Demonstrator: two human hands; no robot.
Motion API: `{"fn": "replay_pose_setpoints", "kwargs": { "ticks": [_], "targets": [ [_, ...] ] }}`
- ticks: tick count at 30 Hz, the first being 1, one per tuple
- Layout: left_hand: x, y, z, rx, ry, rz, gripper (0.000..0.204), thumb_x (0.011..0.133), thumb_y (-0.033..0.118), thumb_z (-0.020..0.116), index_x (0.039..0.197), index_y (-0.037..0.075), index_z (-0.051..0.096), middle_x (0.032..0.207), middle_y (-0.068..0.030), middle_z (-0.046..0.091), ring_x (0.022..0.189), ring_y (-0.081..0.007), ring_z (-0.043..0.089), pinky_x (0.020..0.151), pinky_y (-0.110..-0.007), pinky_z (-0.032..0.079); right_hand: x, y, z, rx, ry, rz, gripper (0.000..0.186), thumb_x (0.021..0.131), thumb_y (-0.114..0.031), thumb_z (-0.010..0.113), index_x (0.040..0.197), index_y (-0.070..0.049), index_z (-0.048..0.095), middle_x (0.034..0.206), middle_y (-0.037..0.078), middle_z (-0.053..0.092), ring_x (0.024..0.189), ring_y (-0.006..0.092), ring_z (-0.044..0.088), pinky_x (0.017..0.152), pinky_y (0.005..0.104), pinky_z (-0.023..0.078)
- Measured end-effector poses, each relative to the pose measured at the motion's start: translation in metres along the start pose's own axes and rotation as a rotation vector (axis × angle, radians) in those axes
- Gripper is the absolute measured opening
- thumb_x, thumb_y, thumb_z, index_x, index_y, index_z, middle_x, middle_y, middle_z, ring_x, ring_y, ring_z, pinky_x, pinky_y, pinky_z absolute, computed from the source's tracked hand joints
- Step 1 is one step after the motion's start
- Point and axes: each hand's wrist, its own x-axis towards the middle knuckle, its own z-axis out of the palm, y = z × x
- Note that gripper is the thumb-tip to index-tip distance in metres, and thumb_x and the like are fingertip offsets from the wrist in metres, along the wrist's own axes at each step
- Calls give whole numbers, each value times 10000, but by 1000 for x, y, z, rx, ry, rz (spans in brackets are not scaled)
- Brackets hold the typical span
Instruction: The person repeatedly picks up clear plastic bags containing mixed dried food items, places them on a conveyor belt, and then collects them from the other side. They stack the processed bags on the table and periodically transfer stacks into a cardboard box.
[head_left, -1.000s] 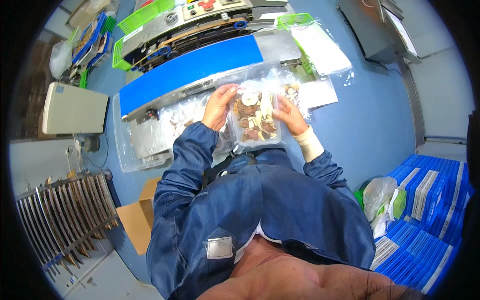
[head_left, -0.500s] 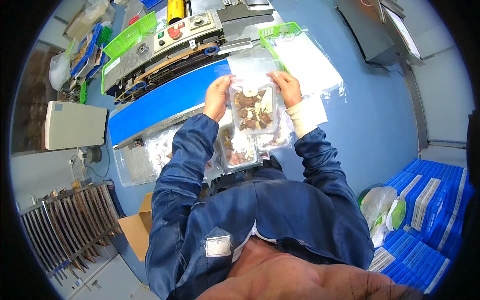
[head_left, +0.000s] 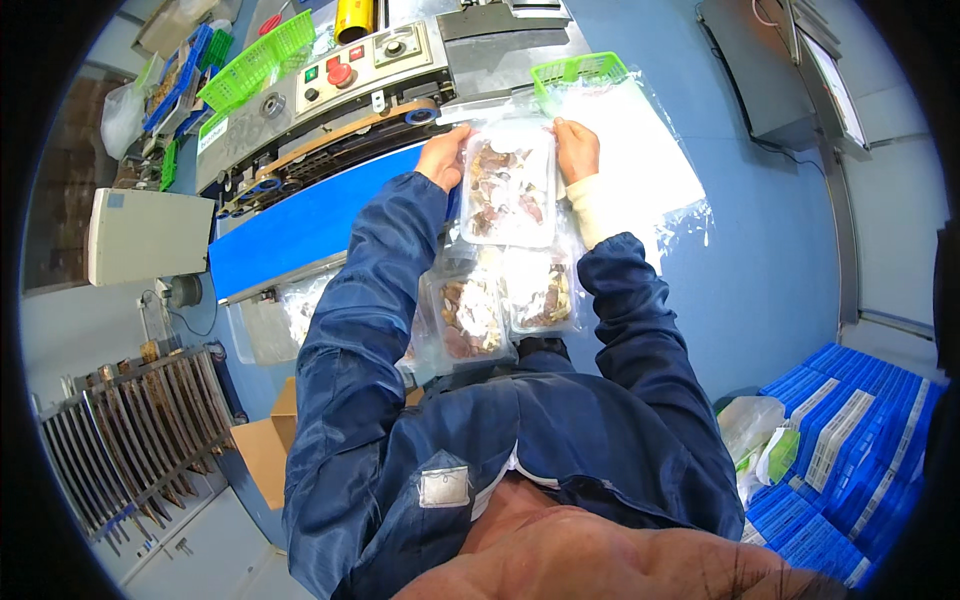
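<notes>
Between my hands is a clear bagged tray of dried mushroom pieces [head_left: 508,185], its plastic shining with glare. My left hand [head_left: 440,155] grips the bag at the tray's upper left, fingers closed on it. At the upper right, my right hand [head_left: 577,155] pinches the same bag, its wrist in a cream cuff. Nearer my body lie two more bagged trays of the same pieces, one at left [head_left: 468,318] and one at right [head_left: 540,298]. A blue conveyor belt [head_left: 280,243] runs to the left of my hands.
A machine with a button panel [head_left: 350,72] stands beyond the belt. Green baskets [head_left: 575,72] and white plastic sheets [head_left: 630,150] lie at back right. A pale appliance [head_left: 150,235] and a metal rack [head_left: 130,440] are at left, a cardboard box [head_left: 260,460] below, blue stacks [head_left: 850,440] at right.
Both hands have carried the bagged tray forward, away from my body and higher in the picture. The two trays nearer me now show more fully beneath it.
</notes>
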Motion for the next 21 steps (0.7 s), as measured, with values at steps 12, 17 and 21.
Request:
{"fn": "replay_pose_setpoints", "kwargs": {
  "ticks": [12,17,21],
  "targets": [
    [-9,28,-19,-33,12,3,222,880,113,423,956,-49,555,911,-147,602,845,-246,587,767,-370,488,14,11,38,-50,107,-22,251,825,-212,550,790,22,634,710,169,625,640,234,586,615,335,443],
    [-3,25,-33,-92,36,51,212,878,110,432,959,-40,557,912,-142,605,846,-242,586,756,-362,484,11,8,49,-56,72,-53,256,820,-212,546,787,24,636,718,175,620,641,260,583,622,341,442],
    [-3,27,-46,-70,79,59,271,909,154,391,1026,-41,539,972,-150,605,917,-254,570,845,-367,450,17,15,61,-98,41,-80,279,808,-228,548,768,34,637,689,186,610,637,295,587,625,357,442]
  ]
}}
